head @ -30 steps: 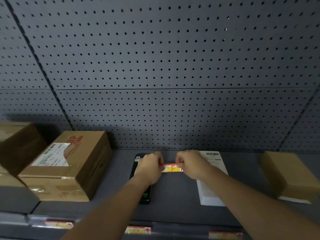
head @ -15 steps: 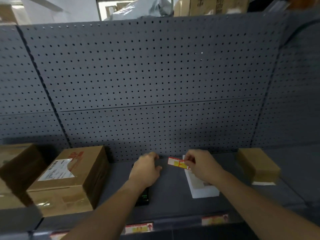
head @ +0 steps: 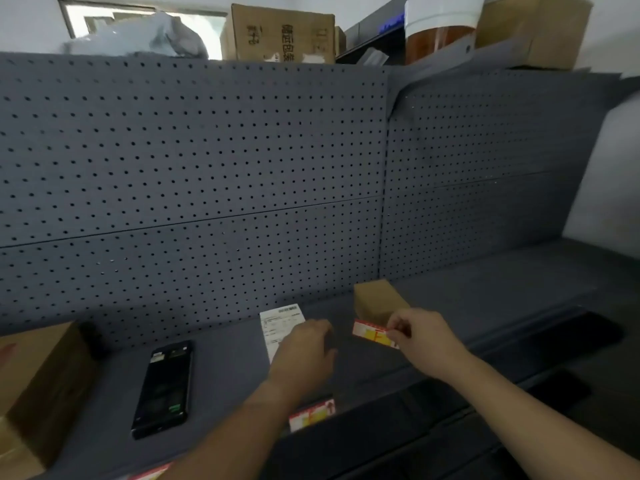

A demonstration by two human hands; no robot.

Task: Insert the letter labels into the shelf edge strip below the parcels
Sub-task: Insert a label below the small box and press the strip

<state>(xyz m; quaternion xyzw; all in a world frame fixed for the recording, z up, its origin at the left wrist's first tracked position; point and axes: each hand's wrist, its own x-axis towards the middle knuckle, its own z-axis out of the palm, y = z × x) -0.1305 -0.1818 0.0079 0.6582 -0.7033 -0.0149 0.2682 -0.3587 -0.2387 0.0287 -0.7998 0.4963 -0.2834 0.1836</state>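
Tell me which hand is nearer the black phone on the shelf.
Left. The left hand is right of the phone; the right hand, pinching a label, is farther right.

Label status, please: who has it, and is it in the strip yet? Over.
Right hand pinches label; left hand open, empty. Label above shelf, not in strip. Left forearm crosses strip.

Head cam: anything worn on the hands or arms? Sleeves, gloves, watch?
Left hand and right hand are bare, no gloves. The forearms are bare to the frame edge, with no sleeves in view. No watch, band or ring visible.
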